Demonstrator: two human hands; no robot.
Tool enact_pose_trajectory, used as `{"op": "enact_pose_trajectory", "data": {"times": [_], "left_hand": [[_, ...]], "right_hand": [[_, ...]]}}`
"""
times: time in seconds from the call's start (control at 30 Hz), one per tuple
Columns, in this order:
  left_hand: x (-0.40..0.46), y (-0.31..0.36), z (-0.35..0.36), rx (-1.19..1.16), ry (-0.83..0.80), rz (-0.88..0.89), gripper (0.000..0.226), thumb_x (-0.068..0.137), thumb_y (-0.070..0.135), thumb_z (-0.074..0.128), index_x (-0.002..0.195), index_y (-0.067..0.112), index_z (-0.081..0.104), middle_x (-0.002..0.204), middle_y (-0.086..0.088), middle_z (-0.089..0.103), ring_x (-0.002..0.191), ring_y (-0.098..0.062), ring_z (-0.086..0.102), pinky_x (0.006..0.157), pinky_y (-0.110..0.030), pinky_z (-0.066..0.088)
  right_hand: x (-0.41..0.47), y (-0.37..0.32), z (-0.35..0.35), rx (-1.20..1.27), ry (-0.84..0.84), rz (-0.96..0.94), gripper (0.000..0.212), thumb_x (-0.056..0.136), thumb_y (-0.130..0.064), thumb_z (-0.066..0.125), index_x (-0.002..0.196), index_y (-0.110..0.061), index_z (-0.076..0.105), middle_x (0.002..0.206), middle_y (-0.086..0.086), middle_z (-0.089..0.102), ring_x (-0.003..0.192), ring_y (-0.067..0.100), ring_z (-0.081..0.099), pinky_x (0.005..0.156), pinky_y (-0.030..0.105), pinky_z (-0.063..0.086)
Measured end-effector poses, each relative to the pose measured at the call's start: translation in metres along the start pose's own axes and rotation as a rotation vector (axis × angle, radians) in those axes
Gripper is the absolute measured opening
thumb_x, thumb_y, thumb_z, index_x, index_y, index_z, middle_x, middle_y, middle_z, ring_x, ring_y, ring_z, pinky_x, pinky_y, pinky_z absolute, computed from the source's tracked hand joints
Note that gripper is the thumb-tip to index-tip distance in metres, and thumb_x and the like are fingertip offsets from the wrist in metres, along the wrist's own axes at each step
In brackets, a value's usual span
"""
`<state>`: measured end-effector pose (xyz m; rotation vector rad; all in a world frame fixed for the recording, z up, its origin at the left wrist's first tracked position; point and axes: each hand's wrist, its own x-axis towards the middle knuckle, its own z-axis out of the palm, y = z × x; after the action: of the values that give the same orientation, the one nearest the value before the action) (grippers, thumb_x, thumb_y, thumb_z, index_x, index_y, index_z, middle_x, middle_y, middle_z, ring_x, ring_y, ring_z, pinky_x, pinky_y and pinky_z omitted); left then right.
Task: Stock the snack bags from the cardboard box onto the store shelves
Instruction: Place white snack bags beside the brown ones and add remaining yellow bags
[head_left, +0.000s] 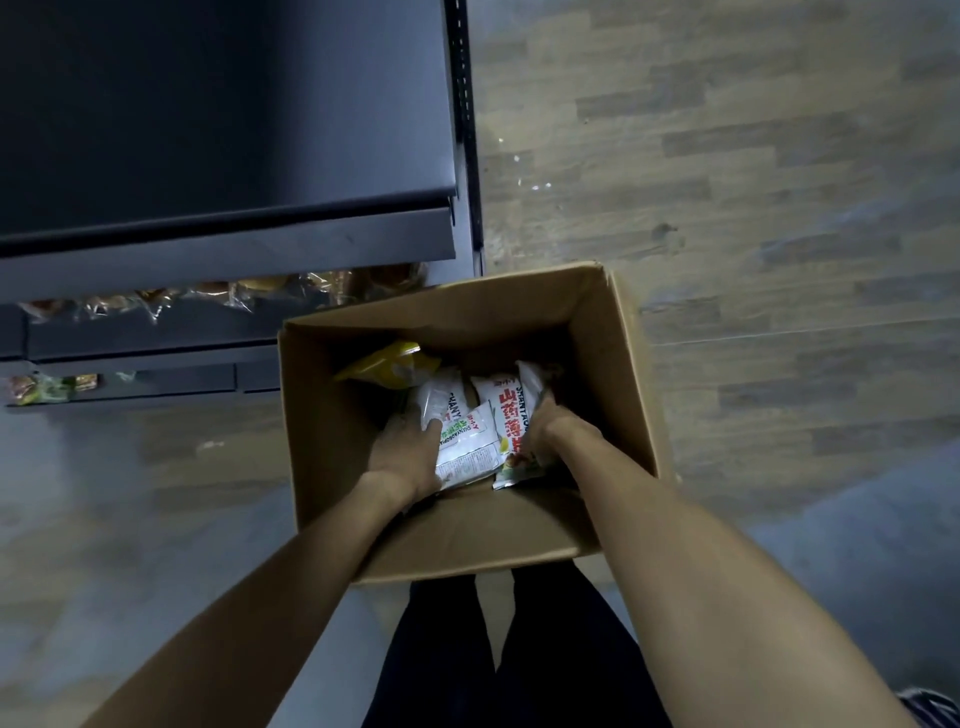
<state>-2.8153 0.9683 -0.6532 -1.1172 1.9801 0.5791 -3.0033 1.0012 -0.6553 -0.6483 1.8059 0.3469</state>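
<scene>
Both hands are inside the open cardboard box (332, 415) on the floor. Left hand (405, 452) grips a white snack bag (467, 441); right hand (545, 421) appears to pinch a red-lettered bag (506, 410), its fingers partly hidden. Dark store shelves (223, 244) stand far left.

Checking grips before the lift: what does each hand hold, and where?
Left hand grips green-print white bags at their left edge; right hand grips the red-print bag at its right edge.

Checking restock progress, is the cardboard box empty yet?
Not empty. Several snack bags lie inside the cardboard box, both hands among them.
</scene>
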Motion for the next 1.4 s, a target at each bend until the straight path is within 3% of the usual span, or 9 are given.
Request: {"op": "enact_pose_trajectory", "data": {"times": [0.2,0.4,0.5,0.73,0.87,0.97,1.07,1.23,1.4], "left_hand": [[0.008,0.002,0.014,0.135,0.062,0.034,0.086,0.069,0.052,0.075,0.137,0.021,0.033,0.141,-0.011,0.028,0.127,-0.033,0.032,0.099,-0.044,0.034],[0.010,-0.002,0.020,0.208,0.072,0.023,0.089,0.072,0.037,0.076,0.142,0.023,0.023,0.142,-0.012,0.026,0.126,-0.035,0.033,0.099,-0.050,0.034],[0.006,0.001,0.018,0.230,0.091,0.007,0.085,0.074,0.035,0.073,0.142,0.025,0.023,0.140,-0.013,0.032,0.121,-0.035,0.039,0.101,-0.051,0.029],[-0.022,0.000,-0.009,0.131,0.144,-0.085,0.073,0.078,0.049,0.067,0.138,0.030,0.030,0.132,-0.012,0.043,0.118,-0.032,0.045,0.102,-0.051,0.029],[-0.042,-0.003,-0.033,0.065,0.303,-0.086,0.072,0.080,0.063,0.061,0.138,0.027,0.038,0.126,-0.008,0.046,0.112,-0.028,0.049,0.083,-0.041,0.044],[-0.058,-0.001,-0.044,0.178,0.439,-0.011,0.049,0.086,0.030,0.063,0.131,0.017,0.049,0.122,-0.008,0.050,0.105,-0.027,0.052,0.062,-0.033,0.045],[-0.059,0.003,-0.043,0.327,0.524,0.153,0.043,0.077,0.007,0.063,0.120,0.010,0.061,0.121,-0.010,0.056,0.102,-0.029,0.056,0.069,-0.033,0.050],[-0.044,0.018,-0.020,0.393,0.274,0.485,0.049,0.097,0.032,0.047,0.143,0.020,0.036,0.136,-0.007,0.040,0.123,-0.033,0.039,0.092,-0.041,0.037],[-0.036,0.024,0.004,0.310,-0.080,0.249,0.053,0.097,0.052,0.034,0.142,0.022,0.038,0.142,-0.007,0.040,0.134,-0.032,0.030,0.103,-0.052,0.030]], "right_hand": [[0.015,0.002,0.009,0.003,0.033,-0.032,0.105,0.088,-0.012,0.065,0.154,-0.030,-0.014,0.155,0.013,0.031,0.140,0.029,0.036,0.113,0.038,0.030],[0.026,-0.001,0.014,-0.139,0.039,-0.133,0.086,0.097,-0.020,0.055,0.155,-0.022,-0.008,0.157,0.011,0.029,0.142,0.027,0.032,0.113,0.029,0.027],[0.024,-0.004,0.014,-0.165,0.135,-0.138,0.103,0.087,-0.027,0.070,0.156,-0.023,-0.006,0.152,0.013,0.035,0.139,0.030,0.037,0.116,0.037,0.027],[0.000,-0.006,0.009,-0.062,0.223,-0.143,0.075,0.091,-0.016,0.060,0.152,-0.027,0.019,0.141,0.019,0.042,0.130,0.035,0.045,0.104,0.038,0.039],[-0.019,-0.009,0.007,-0.117,0.265,-0.125,0.063,0.096,-0.020,0.051,0.151,-0.025,0.021,0.146,0.019,0.033,0.133,0.037,0.040,0.105,0.042,0.037],[-0.031,-0.009,0.007,-0.101,0.286,-0.112,0.061,0.095,-0.020,0.052,0.149,-0.021,0.024,0.146,0.018,0.032,0.134,0.036,0.038,0.104,0.041,0.038],[-0.036,-0.007,0.008,-0.096,0.298,-0.121,0.064,0.094,-0.021,0.056,0.149,-0.021,0.023,0.146,0.018,0.030,0.134,0.036,0.038,0.104,0.041,0.038],[-0.035,-0.003,0.010,-0.052,0.316,-0.153,0.064,0.094,-0.019,0.055,0.149,-0.021,0.023,0.144,0.018,0.034,0.128,0.036,0.045,0.100,0.040,0.041],[-0.025,-0.003,0.011,-0.073,0.379,-0.157,0.062,0.093,-0.010,0.051,0.147,-0.021,0.024,0.145,0.018,0.033,0.131,0.036,0.041,0.103,0.043,0.039]]}}
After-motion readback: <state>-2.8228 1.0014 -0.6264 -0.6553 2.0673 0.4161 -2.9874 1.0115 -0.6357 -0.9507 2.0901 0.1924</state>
